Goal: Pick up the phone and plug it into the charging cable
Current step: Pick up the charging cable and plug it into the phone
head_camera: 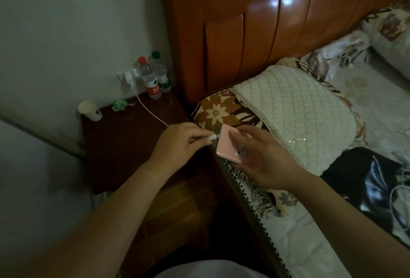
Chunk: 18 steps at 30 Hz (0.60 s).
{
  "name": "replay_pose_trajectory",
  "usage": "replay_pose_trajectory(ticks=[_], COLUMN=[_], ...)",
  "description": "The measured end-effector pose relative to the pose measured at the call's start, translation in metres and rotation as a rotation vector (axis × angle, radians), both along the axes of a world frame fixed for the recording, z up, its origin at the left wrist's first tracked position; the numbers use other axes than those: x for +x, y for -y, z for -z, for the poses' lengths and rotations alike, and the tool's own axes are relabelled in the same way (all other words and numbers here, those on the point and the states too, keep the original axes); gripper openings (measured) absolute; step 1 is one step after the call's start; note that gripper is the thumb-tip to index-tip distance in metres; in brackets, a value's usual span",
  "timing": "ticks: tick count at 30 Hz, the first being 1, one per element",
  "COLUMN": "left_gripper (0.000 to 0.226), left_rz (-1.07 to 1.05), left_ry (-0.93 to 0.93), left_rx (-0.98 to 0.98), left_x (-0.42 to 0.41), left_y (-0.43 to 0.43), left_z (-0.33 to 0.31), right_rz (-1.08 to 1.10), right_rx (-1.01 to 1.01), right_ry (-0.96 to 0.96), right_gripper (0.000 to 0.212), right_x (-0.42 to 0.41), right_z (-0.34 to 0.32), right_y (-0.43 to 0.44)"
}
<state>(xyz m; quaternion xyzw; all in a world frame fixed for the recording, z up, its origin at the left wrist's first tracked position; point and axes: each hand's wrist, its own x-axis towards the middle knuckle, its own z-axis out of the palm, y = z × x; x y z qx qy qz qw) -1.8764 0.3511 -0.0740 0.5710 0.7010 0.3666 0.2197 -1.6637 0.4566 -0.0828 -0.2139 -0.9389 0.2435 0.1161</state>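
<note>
A pink phone [226, 142] is held over the bed's edge in my right hand [264, 155], back side up, fingers wrapped over it. My left hand [179, 142] pinches the white plug of the charging cable [148, 111] right at the phone's left end. The plug tip touches or sits at the phone's port; I cannot tell whether it is seated. The white cable runs up and left across the nightstand to a charger [128, 77] in the wall socket.
On the dark wooden nightstand [115, 144] stand two water bottles [153, 78], a paper cup [89, 110] and a green wrapper [118, 105]. A quilted pillow [295, 109] lies by the headboard [244, 33]. A black bag [363, 180] rests on the bed.
</note>
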Motion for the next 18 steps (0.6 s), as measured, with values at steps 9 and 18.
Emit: replay_pose_trajectory(ticks=[9, 18], left_gripper=[0.022, 0.022], left_rz=[0.074, 0.083], left_ry=[-0.151, -0.165], left_rx=[-0.03, -0.059], left_x=[-0.006, -0.005], left_y=[-0.014, -0.027], left_z=[-0.001, 0.002], right_rz=[0.012, 0.032], right_rx=[0.006, 0.009], right_ry=[0.022, 0.048], right_gripper=[0.075, 0.076], right_x=[0.005, 0.006], right_z=[-0.003, -0.005], right_y=[-0.009, -0.023])
